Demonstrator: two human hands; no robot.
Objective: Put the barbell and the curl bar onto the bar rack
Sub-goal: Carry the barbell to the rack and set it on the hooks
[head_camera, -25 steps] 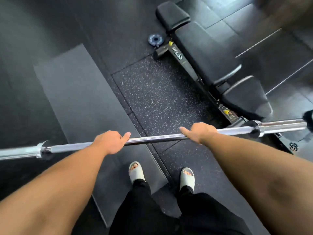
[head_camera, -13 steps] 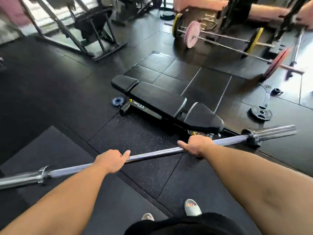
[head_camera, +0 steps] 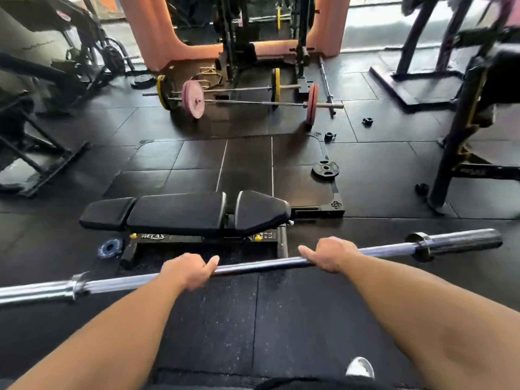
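Observation:
A bare chrome barbell [head_camera: 259,265] runs across the view in front of me, its left sleeve low at the left edge and its right sleeve higher at the right. My left hand [head_camera: 188,270] is wrapped over the shaft left of centre. My right hand [head_camera: 330,254] grips it right of centre, overhand. The bar is off the floor, held at arm's length. I cannot make out the curl bar or a bar rack for certain.
A black flat bench [head_camera: 185,212] lies crosswise just beyond the bar. A small blue plate [head_camera: 110,248] lies by its left end, a black plate [head_camera: 325,168] farther right. Two loaded barbells [head_camera: 253,102] lie on the floor beyond. Machine frames [head_camera: 461,153] stand right and left.
The view has lifted from my feet to the gym floor ahead and swung right. The bench now lies crosswise beyond the bar. Both hands keep the same grip on the barbell.

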